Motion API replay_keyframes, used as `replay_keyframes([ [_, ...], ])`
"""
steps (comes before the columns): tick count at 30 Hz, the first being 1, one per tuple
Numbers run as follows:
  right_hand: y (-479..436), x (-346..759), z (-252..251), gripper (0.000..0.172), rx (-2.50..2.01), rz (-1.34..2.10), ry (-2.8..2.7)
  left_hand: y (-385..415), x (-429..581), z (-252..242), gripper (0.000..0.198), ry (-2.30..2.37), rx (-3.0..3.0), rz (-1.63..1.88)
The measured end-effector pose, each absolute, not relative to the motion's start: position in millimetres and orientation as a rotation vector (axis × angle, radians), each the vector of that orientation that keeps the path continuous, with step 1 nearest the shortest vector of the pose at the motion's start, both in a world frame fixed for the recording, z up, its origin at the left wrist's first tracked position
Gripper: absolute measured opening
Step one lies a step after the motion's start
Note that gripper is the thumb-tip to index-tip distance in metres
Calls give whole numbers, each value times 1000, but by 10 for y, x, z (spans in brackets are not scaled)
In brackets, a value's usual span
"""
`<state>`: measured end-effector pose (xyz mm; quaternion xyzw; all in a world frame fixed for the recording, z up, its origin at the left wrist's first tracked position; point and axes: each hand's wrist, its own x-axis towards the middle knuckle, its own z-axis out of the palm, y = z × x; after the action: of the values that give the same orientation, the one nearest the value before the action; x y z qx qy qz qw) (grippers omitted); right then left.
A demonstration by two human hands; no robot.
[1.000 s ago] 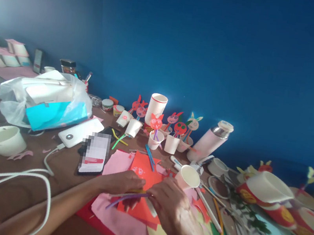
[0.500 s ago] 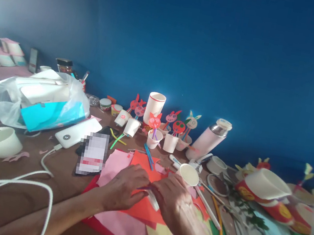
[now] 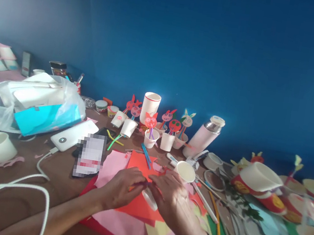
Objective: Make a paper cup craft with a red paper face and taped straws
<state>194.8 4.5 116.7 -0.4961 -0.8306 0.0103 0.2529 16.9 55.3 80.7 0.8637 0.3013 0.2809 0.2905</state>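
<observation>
- At the near middle of the table [image 3: 32,169], the left hand [image 3: 123,187] and the right hand [image 3: 172,199] are brought together, fingertips almost touching, over a red sheet [image 3: 138,208].
- The left hand's thumb and fingers are closed in a pinch on a small orange scrap [image 3: 134,187], most of which is hidden.
- The right hand's fingers are curled down over a white strip [image 3: 150,200] that lies on the red sheet; whether the strip is actually gripped cannot be told.
- The scrap is held by the fingertips alone, so it is judged that it could slip out and be lost among the loose paper if the pinch is eased.
- The red sheet lies unweighted on smooth pink paper [image 3: 112,166], so a sideways push from either hand could slide it and spoil any alignment.
- A paper cup [image 3: 185,171] lies tipped on its side just beyond the right hand, and it could be knocked and set rolling towards the blue straws [image 3: 146,155] if the knuckles are lifted carelessly.
- A white cable [image 3: 15,186] loops at the near left, close to the left forearm, and could be snagged if the arm is drawn back.
- The red sheet is seen as flat, bright orange-red and straight-edged, with one corner pointing to the near side; its middle is covered by the hands.
- A phone [image 3: 90,154] lies just left of the pink paper, and an orange pencil [image 3: 218,230] lies to the right of the sheets.
</observation>
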Motion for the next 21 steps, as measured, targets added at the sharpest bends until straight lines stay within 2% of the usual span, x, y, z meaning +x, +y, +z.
replay_keyframes([
  [5,111,2023,1105,25,-1438,241,-2023,581,155,835,30,907,2019,719],
  [9,153,2064,1098,22,-1511,525,-1898,616,131,866,36,894,1722,698],
  [12,154,2058,1111,26,-1526,686,-1857,632,130,871,37,903,1613,728],
  [17,133,1977,1106,32,-1485,725,-1873,633,154,867,36,908,1591,774],
  [21,127,1890,1046,25,-1563,601,-1830,626,170,845,36,936,1536,769],
])
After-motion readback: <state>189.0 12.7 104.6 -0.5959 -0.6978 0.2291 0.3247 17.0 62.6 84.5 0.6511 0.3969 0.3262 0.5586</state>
